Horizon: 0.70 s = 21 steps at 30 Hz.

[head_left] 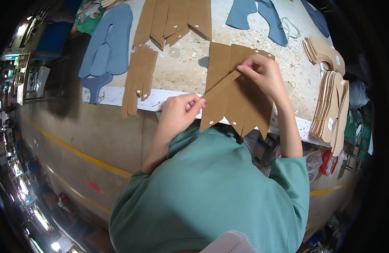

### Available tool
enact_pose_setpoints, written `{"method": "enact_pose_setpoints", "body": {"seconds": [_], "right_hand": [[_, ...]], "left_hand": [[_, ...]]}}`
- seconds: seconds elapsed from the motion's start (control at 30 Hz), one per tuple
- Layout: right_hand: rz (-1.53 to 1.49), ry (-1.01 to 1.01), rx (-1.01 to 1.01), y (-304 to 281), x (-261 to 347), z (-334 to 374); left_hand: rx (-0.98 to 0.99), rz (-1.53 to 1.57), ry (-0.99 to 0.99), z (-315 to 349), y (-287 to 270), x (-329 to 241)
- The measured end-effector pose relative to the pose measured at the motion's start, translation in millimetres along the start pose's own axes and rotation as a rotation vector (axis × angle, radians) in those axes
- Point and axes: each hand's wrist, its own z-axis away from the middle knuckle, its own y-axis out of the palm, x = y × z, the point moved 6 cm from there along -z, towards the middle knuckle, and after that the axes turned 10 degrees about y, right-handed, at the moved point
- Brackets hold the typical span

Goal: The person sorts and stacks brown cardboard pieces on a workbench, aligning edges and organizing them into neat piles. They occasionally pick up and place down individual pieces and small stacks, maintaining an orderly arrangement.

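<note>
A narrow brown strip (222,84) runs slantwise between my two hands, above several brown pointed pieces (219,59). My right hand (264,75) pinches its upper end between thumb and fingers. At the lower end, my left hand (181,112) is closed with its thumb and fingertips together on the strip. The brown pieces lie side by side, and their notched points hang past the near table edge. Small white stickers mark several of them near the ends. What material they are made of I cannot tell.
Narrow brown strips (139,76) lie to the left, beyond them stacked brown pieces (173,19). Blue flat cut pieces (108,42) rest at far left, others (262,17) at far right. Bundled beige pieces (327,107) overhang the right edge of the worn white table (177,67).
</note>
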Motion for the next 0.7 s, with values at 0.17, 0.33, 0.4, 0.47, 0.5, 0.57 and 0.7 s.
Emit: {"method": "enact_pose_setpoints", "body": {"seconds": [0.17,0.33,0.4,0.47,0.5,0.57,0.7], "right_hand": [[-0.079,0.180,-0.135,-19.7,-33.7,48.8],[0.004,0.197,-0.329,-13.3,-45.9,67.1],[0.038,0.185,-0.362,-11.5,-45.7,67.8],[0.029,0.205,-0.371,-10.9,-46.0,68.3],[0.020,0.207,-0.371,-10.7,-45.3,68.4],[-0.064,0.220,-0.392,-11.0,-44.3,69.3],[-0.079,0.046,-0.475,-13.7,-27.3,72.0]], "left_hand": [[0.008,0.006,0.107,-33.3,0.8,-5.0],[-0.015,-0.218,0.085,-62.7,6.6,-16.6],[-0.036,-0.299,0.086,-66.9,5.6,-20.9],[-0.037,-0.331,0.071,-65.1,5.2,-22.1],[-0.046,-0.348,0.067,-62.7,3.4,-22.1],[-0.170,-0.277,0.100,-51.0,-10.4,-22.9],[-0.482,-0.101,0.111,-19.2,-80.5,-10.8]]}}
